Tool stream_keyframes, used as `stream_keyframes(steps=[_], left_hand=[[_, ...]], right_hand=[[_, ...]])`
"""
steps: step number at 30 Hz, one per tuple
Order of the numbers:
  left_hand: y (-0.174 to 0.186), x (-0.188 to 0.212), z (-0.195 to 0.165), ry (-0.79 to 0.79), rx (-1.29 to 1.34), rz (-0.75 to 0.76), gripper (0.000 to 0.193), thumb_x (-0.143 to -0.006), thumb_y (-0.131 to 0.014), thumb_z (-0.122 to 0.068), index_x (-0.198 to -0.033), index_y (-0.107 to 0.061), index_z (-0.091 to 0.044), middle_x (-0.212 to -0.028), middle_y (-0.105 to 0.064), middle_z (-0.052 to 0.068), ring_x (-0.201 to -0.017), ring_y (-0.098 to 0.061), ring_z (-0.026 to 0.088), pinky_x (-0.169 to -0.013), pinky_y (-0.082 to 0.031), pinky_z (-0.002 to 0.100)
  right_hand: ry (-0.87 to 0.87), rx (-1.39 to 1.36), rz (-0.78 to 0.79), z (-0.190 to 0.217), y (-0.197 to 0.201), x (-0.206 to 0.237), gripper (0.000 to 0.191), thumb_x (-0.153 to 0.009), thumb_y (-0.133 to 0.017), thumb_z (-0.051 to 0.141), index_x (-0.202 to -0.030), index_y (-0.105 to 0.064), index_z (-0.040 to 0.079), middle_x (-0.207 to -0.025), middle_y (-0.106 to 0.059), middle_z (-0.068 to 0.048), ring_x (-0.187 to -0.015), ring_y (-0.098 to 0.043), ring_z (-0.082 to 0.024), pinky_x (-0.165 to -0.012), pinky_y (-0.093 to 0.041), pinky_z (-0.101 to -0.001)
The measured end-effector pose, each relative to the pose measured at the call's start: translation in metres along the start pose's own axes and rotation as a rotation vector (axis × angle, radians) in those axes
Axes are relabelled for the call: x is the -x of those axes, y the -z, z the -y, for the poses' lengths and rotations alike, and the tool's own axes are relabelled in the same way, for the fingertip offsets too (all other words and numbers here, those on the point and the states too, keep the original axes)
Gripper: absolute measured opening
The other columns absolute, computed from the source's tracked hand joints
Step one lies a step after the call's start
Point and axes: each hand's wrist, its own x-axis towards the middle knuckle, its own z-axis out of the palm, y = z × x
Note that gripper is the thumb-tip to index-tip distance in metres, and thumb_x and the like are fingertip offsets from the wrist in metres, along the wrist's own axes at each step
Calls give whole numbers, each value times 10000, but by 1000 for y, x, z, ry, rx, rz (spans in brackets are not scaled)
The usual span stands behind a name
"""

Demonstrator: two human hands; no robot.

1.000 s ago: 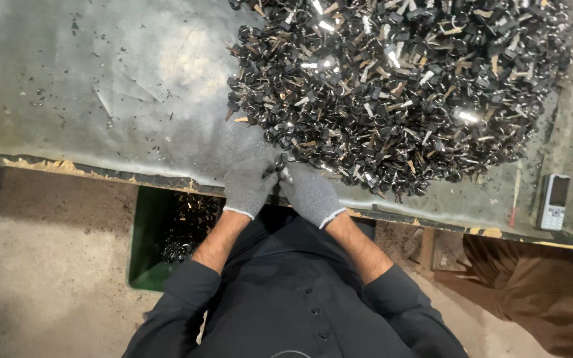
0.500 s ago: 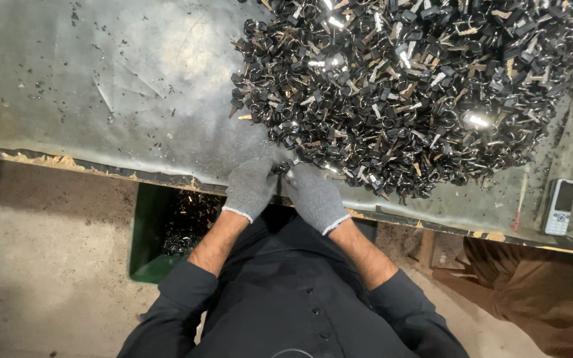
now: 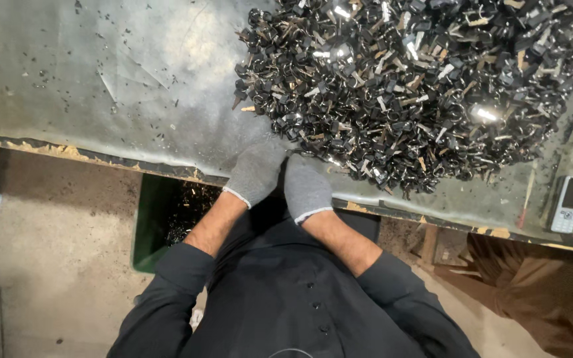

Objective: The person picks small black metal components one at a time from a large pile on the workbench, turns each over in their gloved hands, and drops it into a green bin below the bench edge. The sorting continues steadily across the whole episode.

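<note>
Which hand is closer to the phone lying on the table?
Right. The right hand sits at the pile's near edge, well short of the phone; the left hand lies beyond it, farther away.

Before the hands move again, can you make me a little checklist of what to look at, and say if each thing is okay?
1. Gloves on both hands: ok. The left hand and the right hand each wear a grey glove.
2. Hands at the pile of small metal parts: ok, both sit at its near edge.
3. What the grip holds: cannot tell, the fingers are curled together and hide it.
4. Green bin under the table edge: ok, it sits just left of the left forearm.
5. Phone away from the pile: ok, it lies apart at the right.
</note>
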Motion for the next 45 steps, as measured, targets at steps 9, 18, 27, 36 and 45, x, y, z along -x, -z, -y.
stream_keyframes(steps=[9, 18, 27, 36, 45], left_hand=[[0, 12, -10, 166, 88, -94, 443, -792, -693, -25, -1220, -652, -132, -1074, -712, 139, -989, -686, 387, -837, -552, 479], [-2, 15, -18, 82, 52, -111, 487, -845, -645, 12, -1299, -609, -161, -1018, -709, 129, -920, -692, 374, -791, -555, 485], [-13, 23, -25, 74, -32, -195, 346, -865, -642, 29, -1172, -663, -131, -894, -695, 127, -870, -694, 347, -792, -563, 471], [-10, 36, -29, 165, -283, -161, 141, -828, -752, -115, -935, -665, -89, -811, -667, 124, -742, -675, 351, -650, -527, 489], [-10, 41, -19, 229, -116, -170, 137, -832, -756, -208, -819, -664, -107, -781, -673, 118, -729, -672, 353, -651, -519, 492]], right_hand=[[103, -173, 70, -21, 15, 5, 199, -988, -560, 200, -1083, -605, 31, -963, -708, -210, -895, -721, -405, -707, -580, -516], [23, -50, 174, -18, 18, 3, 241, -1024, -576, 232, -1151, -561, 28, -880, -736, -195, -840, -733, -380, -734, -568, -505], [131, 257, -39, -9, 17, 13, 144, -996, -586, 169, -1067, -595, 44, -887, -697, -186, -840, -722, -342, -657, -591, -436], [220, -193, -111, -22, 19, 16, 138, -928, -589, 135, -1002, -614, 22, -958, -712, -217, -893, -708, -429, -730, -562, -539], [262, 67, -126, -23, 7, 26, 146, -937, -611, 93, -1078, -624, 56, -1002, -686, -174, -876, -723, -364, -657, -594, -464]])
